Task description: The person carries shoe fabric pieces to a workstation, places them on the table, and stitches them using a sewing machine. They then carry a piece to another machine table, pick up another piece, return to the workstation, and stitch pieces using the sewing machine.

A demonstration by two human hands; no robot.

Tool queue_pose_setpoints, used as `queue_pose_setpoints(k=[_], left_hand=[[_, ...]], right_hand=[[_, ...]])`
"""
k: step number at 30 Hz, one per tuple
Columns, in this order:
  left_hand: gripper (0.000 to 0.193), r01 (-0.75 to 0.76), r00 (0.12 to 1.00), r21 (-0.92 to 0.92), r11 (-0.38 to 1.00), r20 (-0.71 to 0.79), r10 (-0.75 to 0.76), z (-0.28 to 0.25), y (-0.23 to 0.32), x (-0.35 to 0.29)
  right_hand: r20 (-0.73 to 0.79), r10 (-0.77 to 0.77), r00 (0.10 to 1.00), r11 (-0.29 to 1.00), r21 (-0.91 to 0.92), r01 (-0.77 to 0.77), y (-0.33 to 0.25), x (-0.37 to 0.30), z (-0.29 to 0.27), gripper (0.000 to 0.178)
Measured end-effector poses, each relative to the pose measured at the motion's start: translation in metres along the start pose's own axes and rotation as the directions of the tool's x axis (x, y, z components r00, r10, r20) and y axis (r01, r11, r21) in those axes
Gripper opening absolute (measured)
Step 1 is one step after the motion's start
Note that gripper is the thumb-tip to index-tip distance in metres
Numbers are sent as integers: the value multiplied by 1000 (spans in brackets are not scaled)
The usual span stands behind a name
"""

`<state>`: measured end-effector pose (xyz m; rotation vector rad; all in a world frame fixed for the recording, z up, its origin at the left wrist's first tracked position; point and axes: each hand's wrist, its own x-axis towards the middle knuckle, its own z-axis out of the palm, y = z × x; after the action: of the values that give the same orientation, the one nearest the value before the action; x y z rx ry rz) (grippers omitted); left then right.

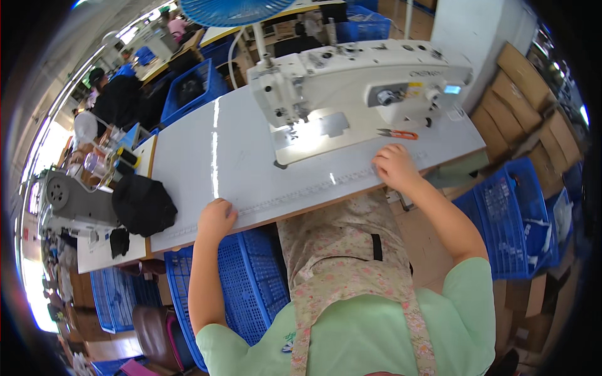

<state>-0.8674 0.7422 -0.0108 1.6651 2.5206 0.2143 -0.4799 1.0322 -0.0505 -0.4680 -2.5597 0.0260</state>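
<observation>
My left hand (216,218) rests at the front edge of a pale grey sewing table (188,144). Its fingers are curled in, the thumb a little apart, and it holds nothing I can see. Farther right along the same edge lies my right hand (396,168), loosely closed on the tabletop, with nothing visible in it. Just beyond it is a pair of orange-handled thread snips (401,134), not touched. Behind those stands a white industrial sewing machine (351,81), its lamp lighting the needle area. A printed ruler scale (301,196) runs along the table's front.
At the left, a black cloth bundle (144,205) sits by another machine (69,197) and thread cones (128,156). A blue crate (235,269) stands under the table, another blue crate (514,219) at the right. Cardboard (514,94) leans behind. A blue fan (235,9) hangs above.
</observation>
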Motion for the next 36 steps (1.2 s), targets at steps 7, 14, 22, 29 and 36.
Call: queue_pose_setpoints(k=[7, 14, 22, 29, 36], left_hand=[[41, -89, 995, 108, 990, 60, 83, -11, 25, -19], [46, -152, 986, 253, 956, 105, 129, -1, 21, -5], [55, -189, 950, 483, 855, 309, 36, -5, 23, 16], [52, -381, 681, 577, 723, 703, -202, 32, -7, 33], [49, -633, 611, 433, 642, 789, 70, 20, 85, 207]], right_hand=[[-127, 164, 978, 972, -150, -183, 36, -77, -33, 11], [-8, 256, 967, 954, -162, -254, 61, -93, -43, 26], [-160, 108, 981, 988, -95, -124, 93, -110, -20, 43], [-237, 205, 950, 978, 6, -210, 82, -121, -25, 47], [-256, 282, 925, 958, 132, -255, 87, -122, -28, 45]])
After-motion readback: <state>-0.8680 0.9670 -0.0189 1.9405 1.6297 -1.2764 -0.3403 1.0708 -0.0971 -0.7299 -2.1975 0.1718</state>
